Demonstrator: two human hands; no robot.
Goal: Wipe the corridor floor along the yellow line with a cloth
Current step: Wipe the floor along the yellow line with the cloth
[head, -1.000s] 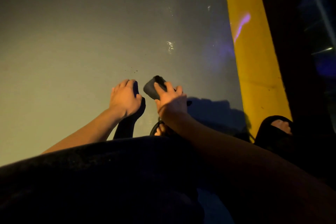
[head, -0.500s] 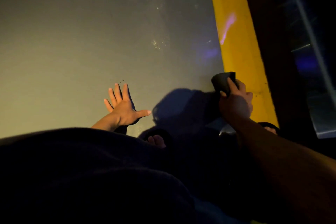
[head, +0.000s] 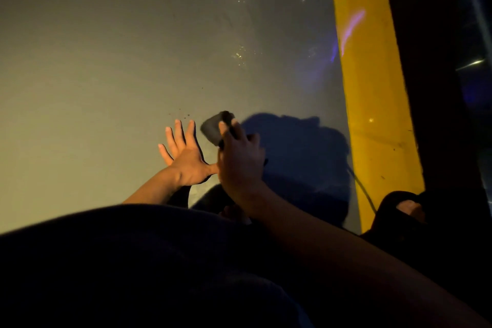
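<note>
Right hand [head: 241, 165]: curled round a dark cloth [head: 213, 128], gripping it with the wad poking out past the fingertips, low over the floor; contact with the surface too dim to confirm.
Left hand [head: 183, 160]: holding nothing, fingers straight and spread, palm down on or just above the grey floor [head: 106, 74], just beside the right hand on its outer left; thumb nearly touching that hand.
Cloth position: ahead of the right knuckles, well apart from the yellow line [head: 372, 88], which runs off to the right of both hands.
Dirt: dark specks [head: 183, 114] just ahead of the left fingertips and beside the cloth; faint glinting marks further ahead.
Step in hand: probably mid-stroke, at the inner end of a sideways pass across the floor.
Next move: likely a sweep of the cloth rightward toward the line, pressed flat, catching the specks; left palm likely kept down as a brace.
Risk: wadded cloth covers little; a flatter spread would wipe more.
</note>
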